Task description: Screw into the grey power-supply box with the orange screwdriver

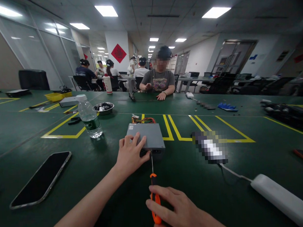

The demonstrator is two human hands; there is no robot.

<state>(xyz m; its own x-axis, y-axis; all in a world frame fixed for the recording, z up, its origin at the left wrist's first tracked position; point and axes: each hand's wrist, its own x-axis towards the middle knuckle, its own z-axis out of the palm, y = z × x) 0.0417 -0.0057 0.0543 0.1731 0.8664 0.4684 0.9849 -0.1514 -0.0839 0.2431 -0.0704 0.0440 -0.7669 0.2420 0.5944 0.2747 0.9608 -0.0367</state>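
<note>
A grey metal computer power supply [152, 133] lies on the green table in front of me, its bundle of coloured wires [144, 120] at the far side. My left hand [131, 150] grips its near left part, fingers spread over the top and thumb at the front face. In my right hand [175, 207] is a screwdriver [155, 198] with an orange and black handle. Its shaft points away from me, and the tip meets the front face of the power supply beside my left thumb. Whether a screw sits under the tip is too small to tell.
Left of the power supply stand a water bottle [89, 118] and a metal bowl [104, 108]; a phone [42, 180] lies nearer. On the right are a blurred device with a cable, a white power strip [280, 196] and blue gloves [226, 107]. A person [160, 81] sits opposite.
</note>
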